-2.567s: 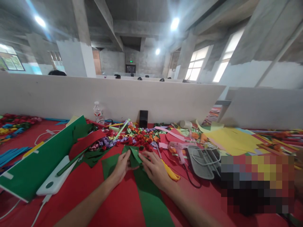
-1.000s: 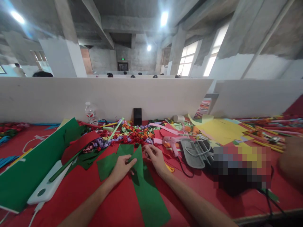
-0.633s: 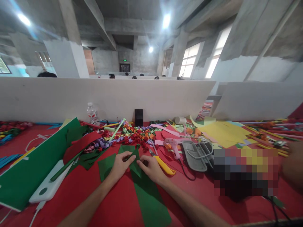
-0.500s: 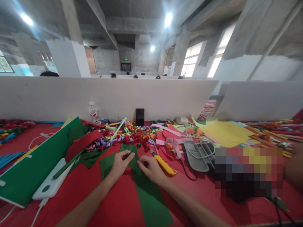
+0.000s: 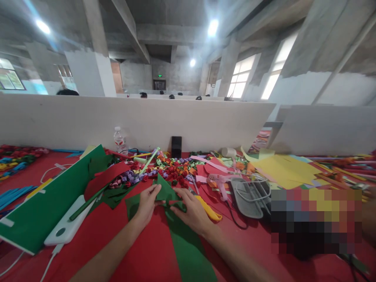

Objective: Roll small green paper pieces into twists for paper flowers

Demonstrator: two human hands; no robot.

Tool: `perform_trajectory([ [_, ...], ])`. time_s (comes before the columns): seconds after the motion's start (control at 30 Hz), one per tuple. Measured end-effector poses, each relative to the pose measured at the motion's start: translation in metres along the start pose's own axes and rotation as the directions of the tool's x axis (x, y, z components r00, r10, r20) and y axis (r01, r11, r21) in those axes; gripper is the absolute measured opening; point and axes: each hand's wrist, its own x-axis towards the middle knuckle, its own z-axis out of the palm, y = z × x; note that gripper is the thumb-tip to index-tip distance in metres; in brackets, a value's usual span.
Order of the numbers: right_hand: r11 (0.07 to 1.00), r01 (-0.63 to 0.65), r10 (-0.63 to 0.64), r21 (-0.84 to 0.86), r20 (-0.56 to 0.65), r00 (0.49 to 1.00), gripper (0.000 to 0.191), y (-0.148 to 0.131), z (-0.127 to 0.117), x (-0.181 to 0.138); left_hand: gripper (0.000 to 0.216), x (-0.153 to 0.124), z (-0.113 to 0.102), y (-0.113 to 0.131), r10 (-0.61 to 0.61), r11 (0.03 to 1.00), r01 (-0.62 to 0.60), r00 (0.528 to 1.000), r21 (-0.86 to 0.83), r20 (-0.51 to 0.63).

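A small piece of green paper, pointed at its upper end, is held up between my two hands. My left hand pinches its left side between thumb and fingers. From the right, my right hand grips the other side, fingers over the paper and thumb lower down. Beneath the hands lies a long green paper strip, with another green sheet by my left wrist. A yellow utility knife rests just right of my right hand, partly hidden by it.
A pink glue gun lies by a grey tray. Curled paper pieces are heaped behind the hands. At left are a green board and a white power strip. A bottle and a phone stand at the back.
The green paper's tip has risen and tilted into a point. My right hand's fingers have stretched out over the paper. The view has shifted slightly.
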Motion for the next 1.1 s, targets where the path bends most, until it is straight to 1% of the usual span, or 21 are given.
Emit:
perform_trajectory([
  [0.07,0.999,-0.008,0.007,0.031,0.04,0.999,0.044,0.003,0.004,0.001,0.038,-0.001,0.001,-0.003,-0.013,1.0,0.013,0.998,0.0,0.057],
  [0.13,0.997,-0.034,0.032,0.067,0.036,0.999,0.036,0.006,0.006,0.001,0.036,-0.002,0.001,-0.004,-0.016,1.0,0.015,0.996,0.014,0.089],
  [0.23,0.987,-0.077,0.08,0.139,-0.016,0.997,0.028,0.009,0.003,0.001,0.039,-0.003,0.001,-0.003,-0.024,0.999,0.019,0.993,0.044,0.113],
  [0.33,0.962,-0.135,0.157,0.239,-0.073,0.985,0.026,0.007,-0.001,0.002,0.046,-0.006,0.004,0.001,-0.046,0.998,0.037,0.984,0.053,0.171],
  [0.4,0.929,-0.18,0.216,0.325,-0.077,0.973,0.025,0.006,-0.002,0.003,0.05,-0.01,0.007,0.004,-0.069,0.997,0.06,0.974,0.048,0.217],
  [0.47,0.884,-0.21,0.254,0.418,-0.053,0.966,0.025,0.006,-0.001,0.004,0.05,-0.014,0.01,0.007,-0.086,0.996,0.075,0.96,0.051,0.265],
  [0.6,0.796,-0.24,0.303,0.556,-0.022,0.953,0.027,0.008,0.003,0.005,0.053,-0.017,0.012,0.01,-0.074,0.995,0.049,0.937,0.083,0.34],
  [0.77,0.73,-0.28,0.383,0.623,-0.034,0.923,0.032,0.009,0.004,0.006,0.069,-0.015,0.007,0.005,-0.061,0.991,0.012,0.925,0.132,0.375],
  [0.93,0.704,-0.281,0.406,0.652,-0.046,0.913,0.034,0.011,0.004,0.007,0.095,-0.021,0.006,0.004,-0.071,0.994,0.022,0.869,0.106,0.49],
  [0.97,0.691,-0.283,0.413,0.666,-0.042,0.91,0.035,0.013,0.005,0.007,0.097,-0.023,0.007,0.004,-0.07,0.994,0.02,0.866,0.104,0.496],
  [1.03,0.658,-0.282,0.422,0.698,-0.031,0.906,0.036,0.016,0.007,0.006,0.091,-0.024,0.009,0.005,-0.071,0.994,0.022,0.881,0.11,0.467],
  [1.1,0.632,-0.289,0.425,0.719,-0.011,0.905,0.037,0.019,0.01,0.006,0.071,-0.022,0.011,0.004,-0.072,0.991,0.021,0.91,0.129,0.409],
])
